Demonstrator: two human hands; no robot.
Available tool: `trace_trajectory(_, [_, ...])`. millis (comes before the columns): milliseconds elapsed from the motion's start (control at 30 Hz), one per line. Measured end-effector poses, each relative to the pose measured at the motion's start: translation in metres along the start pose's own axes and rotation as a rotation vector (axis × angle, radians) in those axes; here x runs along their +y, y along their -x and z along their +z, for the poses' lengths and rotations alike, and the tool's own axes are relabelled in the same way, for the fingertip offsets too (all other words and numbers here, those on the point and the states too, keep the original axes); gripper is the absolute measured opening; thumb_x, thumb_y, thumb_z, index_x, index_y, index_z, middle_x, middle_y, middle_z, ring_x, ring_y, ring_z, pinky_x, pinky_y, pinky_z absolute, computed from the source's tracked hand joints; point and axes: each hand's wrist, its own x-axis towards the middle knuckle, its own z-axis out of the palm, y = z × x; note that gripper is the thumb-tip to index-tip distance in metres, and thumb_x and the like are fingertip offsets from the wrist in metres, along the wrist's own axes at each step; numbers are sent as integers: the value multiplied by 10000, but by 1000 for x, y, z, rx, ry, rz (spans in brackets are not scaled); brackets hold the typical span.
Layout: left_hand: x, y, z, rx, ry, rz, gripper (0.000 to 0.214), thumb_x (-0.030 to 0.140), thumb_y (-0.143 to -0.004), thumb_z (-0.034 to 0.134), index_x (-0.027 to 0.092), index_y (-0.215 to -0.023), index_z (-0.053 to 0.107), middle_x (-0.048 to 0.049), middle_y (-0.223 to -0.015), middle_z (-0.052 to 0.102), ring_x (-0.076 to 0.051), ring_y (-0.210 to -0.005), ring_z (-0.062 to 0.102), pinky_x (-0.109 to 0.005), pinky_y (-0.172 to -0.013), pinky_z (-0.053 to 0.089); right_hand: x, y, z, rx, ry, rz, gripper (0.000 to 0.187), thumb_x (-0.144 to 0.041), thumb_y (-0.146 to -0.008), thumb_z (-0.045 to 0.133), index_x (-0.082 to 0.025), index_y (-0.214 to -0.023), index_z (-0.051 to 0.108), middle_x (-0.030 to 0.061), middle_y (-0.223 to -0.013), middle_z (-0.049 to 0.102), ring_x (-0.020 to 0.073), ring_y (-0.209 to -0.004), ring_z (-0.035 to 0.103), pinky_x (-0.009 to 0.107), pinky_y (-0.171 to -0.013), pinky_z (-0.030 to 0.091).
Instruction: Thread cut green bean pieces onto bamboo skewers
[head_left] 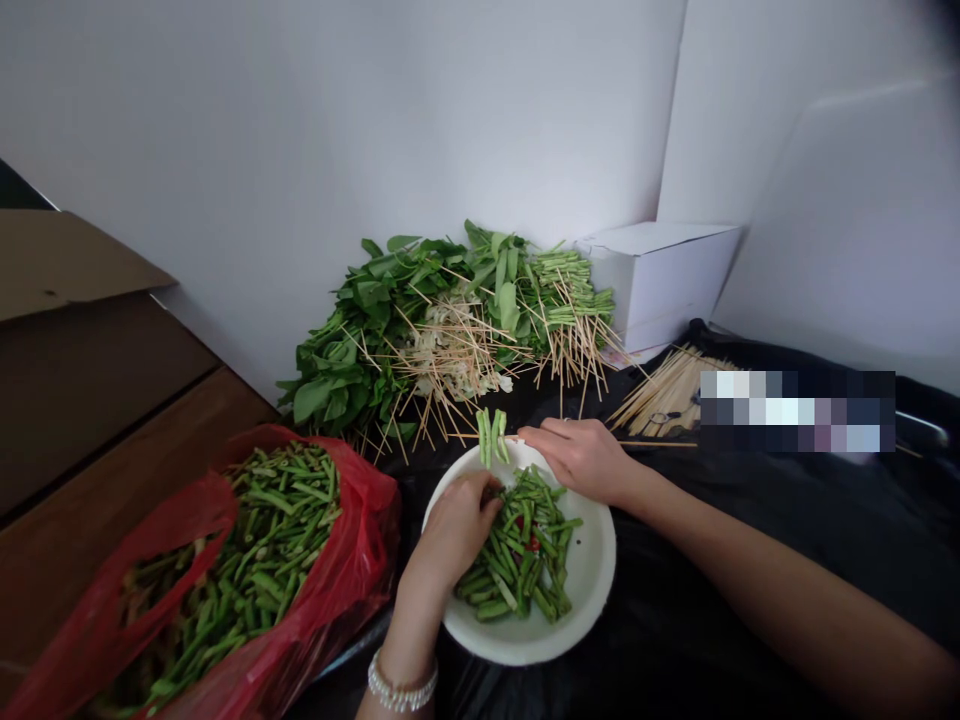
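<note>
My right hand (581,458) is closed around a thin wooden skewer (660,444) held level over the far rim of a white bowl (596,590). A few short green bean pieces (491,437) are threaded side by side near the skewer's left tip. Inside the bowl lies a heap of cut green beans (525,550), with a little red showing among them. My left hand (461,520) reaches over the bowl's left side at the edge of the heap. Its fingers are curled together, and whatever they pinch is hidden. A beaded bracelet (401,685) circles my left wrist.
To the left stands a red plastic bag (367,520) full of cut beans. Skewered leafy greens (367,300) and bean skewers (566,285) are piled behind the bowl. Loose skewers (660,390) lie right, near a white box (679,285). Black plastic sheeting (750,520) covers the surface.
</note>
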Motion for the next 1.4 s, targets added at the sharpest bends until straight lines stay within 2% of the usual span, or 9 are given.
trace_trajectory(167, [6, 2, -2, -29, -47, 43, 346, 107, -807, 537, 237, -1088, 691, -91, -1038, 676, -253, -985, 618, -365, -886, 437, 0, 0, 0, -7, -10, 5, 288, -185, -960, 389, -160, -1060, 658, 24, -774, 611, 111, -660, 542, 233, -585, 368])
trace_trajectory(267, [10, 5, -5, -61, -86, 57, 333, 131, -825, 534, 250, -1081, 710, -96, -1069, 669, -268, -1021, 615, -374, -901, 436, -1, -1, -1, -17, -14, 17, 290, -198, -969, 382, -160, -1039, 661, 25, -776, 612, 111, -664, 545, 233, -591, 370])
trace_trajectory(500, [8, 2, -4, -20, -61, 66, 210, 166, -843, 529, 219, -866, 730, -71, -871, 704, -238, -865, 636, -341, -802, 447, -1, 0, 0, -25, 3, 22, 271, -183, -958, 401, -170, -1054, 654, 22, -780, 614, 109, -681, 542, 223, -593, 364])
trace_trajectory(700, [4, -2, -5, 102, 105, 51, 153, 132, -724, 633, 218, -799, 735, -29, -773, 704, -200, -723, 624, -308, -711, 443, -1, 0, 0, -26, -2, 17, 285, -189, -964, 387, -165, -1063, 653, 25, -789, 620, 113, -676, 541, 232, -586, 367])
trace_trajectory(833, [3, -1, -6, 112, 148, 14, 169, 78, -674, 616, 200, -745, 710, -14, -717, 678, -174, -663, 602, -277, -647, 423, -1, 0, -1, -20, 1, 17, 292, -199, -972, 379, -162, -1055, 657, 26, -788, 623, 111, -672, 545, 232, -592, 372])
trace_trajectory(1000, [3, -5, -7, 247, 349, -14, 171, 151, -712, 658, 203, -865, 714, -8, -751, 689, -159, -648, 608, -259, -627, 443, 0, 1, 0, 14, 3, 1, 290, -191, -970, 387, -144, -1060, 659, 34, -790, 626, 117, -675, 555, 238, -599, 390])
trace_trajectory(1100, [2, -7, -11, 343, 502, -69, 146, 191, -721, 688, 186, -860, 732, -37, -802, 713, -175, -726, 642, -275, -695, 481, 0, 1, 1, 57, 12, 4, 297, -206, -979, 388, -139, -1064, 664, 36, -775, 623, 115, -660, 549, 236, -597, 396])
trace_trajectory(1233, [-3, -9, -18, 461, 831, -157, 217, 229, -688, 750, 156, -891, 731, -56, -865, 737, -169, -781, 664, -288, -770, 500, 0, 1, 2, 77, 13, 5, 308, -206, -982, 380, -146, -1065, 671, 28, -756, 619, 106, -636, 535, 228, -590, 391])
trace_trajectory(1400, [-9, -10, -21, 555, 1213, -225, 393, 302, -604, 848, 161, -946, 714, -28, -827, 732, -133, -737, 668, -255, -718, 508, 0, 1, 1, 72, 27, -8, 302, -192, -975, 387, -145, -1066, 671, 18, -738, 604, 103, -614, 520, 231, -576, 374])
